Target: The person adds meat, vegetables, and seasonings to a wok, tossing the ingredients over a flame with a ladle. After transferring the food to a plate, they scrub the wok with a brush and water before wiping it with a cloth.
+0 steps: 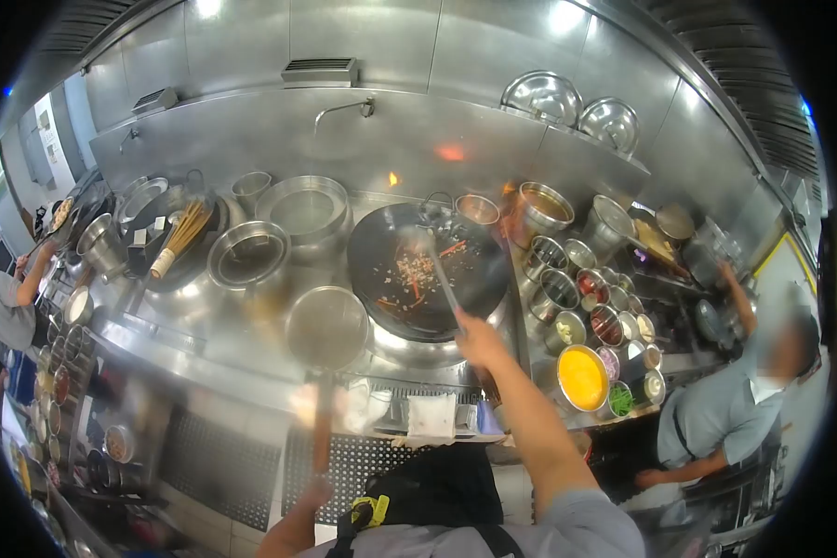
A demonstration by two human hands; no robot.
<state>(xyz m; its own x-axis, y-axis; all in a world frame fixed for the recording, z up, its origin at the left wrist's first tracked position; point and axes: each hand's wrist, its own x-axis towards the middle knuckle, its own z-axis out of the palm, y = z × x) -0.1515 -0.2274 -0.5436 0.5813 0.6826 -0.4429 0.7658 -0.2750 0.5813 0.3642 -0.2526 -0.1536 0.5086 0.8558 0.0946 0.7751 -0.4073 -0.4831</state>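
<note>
My right hand [481, 341] is wrapped round the handle of a long ladle [444, 276]. The ladle's blurred head is inside a large black wok [482, 296], over small chopped pieces of food [417, 270] and a few orange-red strips. My left hand [313, 491], low in the view, is closed on the wooden handle of a round strainer [327, 327]. The strainer's wide head is held left of the wok, above the steel counter. A folded white cloth [431, 416] lies at the counter's front edge, between my two arms.
Steel basins [248, 256] and a wide pot [302, 206] stand left of the wok. On the right are seasoning containers [607, 325] and a bowl of yellow liquid [583, 378]. A small flame [392, 179] burns behind the wok. Other people [716, 418] work at both sides.
</note>
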